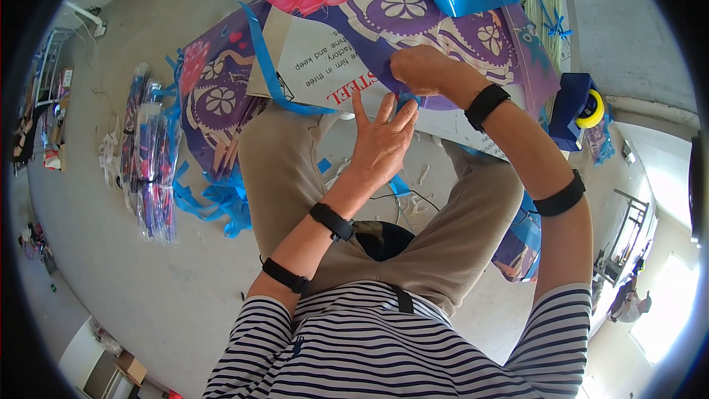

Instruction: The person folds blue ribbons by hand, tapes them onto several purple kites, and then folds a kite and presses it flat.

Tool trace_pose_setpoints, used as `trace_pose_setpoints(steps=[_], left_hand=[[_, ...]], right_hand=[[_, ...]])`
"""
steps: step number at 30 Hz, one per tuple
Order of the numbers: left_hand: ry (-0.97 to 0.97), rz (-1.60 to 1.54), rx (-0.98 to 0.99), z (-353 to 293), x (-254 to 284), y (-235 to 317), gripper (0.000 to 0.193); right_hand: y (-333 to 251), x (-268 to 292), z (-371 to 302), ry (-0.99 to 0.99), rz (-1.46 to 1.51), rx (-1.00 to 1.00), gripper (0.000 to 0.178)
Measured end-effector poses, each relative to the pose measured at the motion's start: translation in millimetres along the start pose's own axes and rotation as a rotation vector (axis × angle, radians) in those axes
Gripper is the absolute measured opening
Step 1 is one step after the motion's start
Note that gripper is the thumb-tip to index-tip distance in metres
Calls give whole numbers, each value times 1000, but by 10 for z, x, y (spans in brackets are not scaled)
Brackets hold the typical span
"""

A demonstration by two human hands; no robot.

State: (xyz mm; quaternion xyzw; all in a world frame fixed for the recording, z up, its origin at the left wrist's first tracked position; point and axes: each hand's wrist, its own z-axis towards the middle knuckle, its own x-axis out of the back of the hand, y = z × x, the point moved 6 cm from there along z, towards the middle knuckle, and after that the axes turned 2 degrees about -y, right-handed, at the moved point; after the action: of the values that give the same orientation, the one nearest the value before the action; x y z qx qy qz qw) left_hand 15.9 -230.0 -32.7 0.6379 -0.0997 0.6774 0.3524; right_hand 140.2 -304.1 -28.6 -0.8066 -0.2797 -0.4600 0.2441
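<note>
the work looks partway through: a blue ribbon (408, 98) sits bunched between the left grip (380, 140) and the right grip (422, 74), at their fingertips, and no finished knot shows there. ahead and to the left of the left grip, a long strip (261, 55) lies loose over the white sheet (310, 63); beyond the right grip, a folded loop (478, 4) rests on the purple sheets (395, 11), seemingly unfastened. the sticks (529, 0), well ahead and right of the right grip, already have blue ties about them.

only a short part of the ribbon shows, so its long axis cannot be told. the strip runs back toward the person, then bends right, pointing at the left grip.

the left grip is spread, fingers pointing away from the person. the right grip is curled, its fingertips hidden just above the ribbon; whether it pinches it cannot be told.
</note>
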Motion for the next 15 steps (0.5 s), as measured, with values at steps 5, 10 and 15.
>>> trace_pose_setpoints(steps=[5, 10, 15], left_hand=[[-2, -3, 9, -5, 3, -13, 39], [17, -5, -3, 6, 5, 25, 39], [19, 26, 7, -9, 2, -4, 40]], right_hand=[[-3, 104, -20, -40, -97, -97, 18], [231, 123, -112, 182, -113, -265, 19], [478, 286, -360, 467, 185, -464, 20]])
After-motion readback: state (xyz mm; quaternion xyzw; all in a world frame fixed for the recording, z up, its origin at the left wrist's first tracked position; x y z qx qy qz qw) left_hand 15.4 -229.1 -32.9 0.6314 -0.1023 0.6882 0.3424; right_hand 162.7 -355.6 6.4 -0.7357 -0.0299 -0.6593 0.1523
